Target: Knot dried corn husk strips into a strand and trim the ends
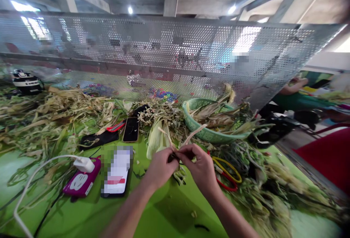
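Thin, tan strips of dried husk [193, 136], pinched in bare left hand [162, 167] and bare right hand [201, 167] near frame centre, above bright-green desk [166, 216].

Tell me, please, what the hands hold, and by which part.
The left hand and right hand pinch pale husk strips where these meet, below their free upper ends.

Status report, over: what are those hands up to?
Left hand, right hand: grips pinching, close together. Pale husk strips: held, ends splayed upward. Green basket: beyond, not blocking.
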`<state>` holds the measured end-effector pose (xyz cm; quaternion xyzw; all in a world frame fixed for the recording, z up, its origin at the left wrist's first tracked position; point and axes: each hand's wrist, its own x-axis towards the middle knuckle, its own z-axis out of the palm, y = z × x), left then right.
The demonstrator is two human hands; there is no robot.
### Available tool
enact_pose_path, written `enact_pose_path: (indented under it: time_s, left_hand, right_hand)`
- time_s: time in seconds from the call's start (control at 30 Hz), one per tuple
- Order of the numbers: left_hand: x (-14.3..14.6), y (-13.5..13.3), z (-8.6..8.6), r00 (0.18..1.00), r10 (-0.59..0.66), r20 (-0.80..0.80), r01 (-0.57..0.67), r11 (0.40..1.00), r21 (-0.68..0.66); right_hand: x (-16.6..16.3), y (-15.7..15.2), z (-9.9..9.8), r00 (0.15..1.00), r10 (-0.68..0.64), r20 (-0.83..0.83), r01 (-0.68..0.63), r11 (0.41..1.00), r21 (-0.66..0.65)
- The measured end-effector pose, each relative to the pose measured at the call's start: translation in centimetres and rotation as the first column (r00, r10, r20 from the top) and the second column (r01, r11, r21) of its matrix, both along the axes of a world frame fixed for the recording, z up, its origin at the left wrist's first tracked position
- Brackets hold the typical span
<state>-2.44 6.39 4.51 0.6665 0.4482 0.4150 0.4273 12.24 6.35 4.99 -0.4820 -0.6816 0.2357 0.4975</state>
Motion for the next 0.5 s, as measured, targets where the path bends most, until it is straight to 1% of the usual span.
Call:
enact_pose_path:
  time_s: [0.13,0.23,0.33,0.4,0.5]
  left_hand:
    - [0.07,-0.20,0.09,0.998,-0.045,0.038,0.046,0.999,-0.012]
    - [0.06,-0.22,0.15,0.994,-0.073,0.076,0.074,0.997,-0.018]
    - [0.07,-0.12,0.17,0.994,-0.066,0.089,0.068,0.997,-0.029]
    - [0.11,0.02,0.14,0.993,-0.055,0.105,0.059,0.998,-0.034]
    - [0.11,0.29,0.09,0.985,-0.033,0.169,0.043,0.998,-0.052]
  right_hand:
    - [0.12,0.11,-0.11,0.999,-0.011,-0.048,0.010,0.999,-0.031]
    - [0.14,0.29,-0.20,0.982,0.010,-0.187,-0.035,0.991,-0.126]
    - [0.12,0.47,-0.34,0.942,0.035,-0.333,-0.107,0.974,-0.199]
    - [0.09,0.50,-0.47,0.933,0.043,-0.358,-0.122,0.972,-0.201]
    - [0.03,0.40,-0.56,0.944,0.046,-0.326,-0.112,0.977,-0.184]
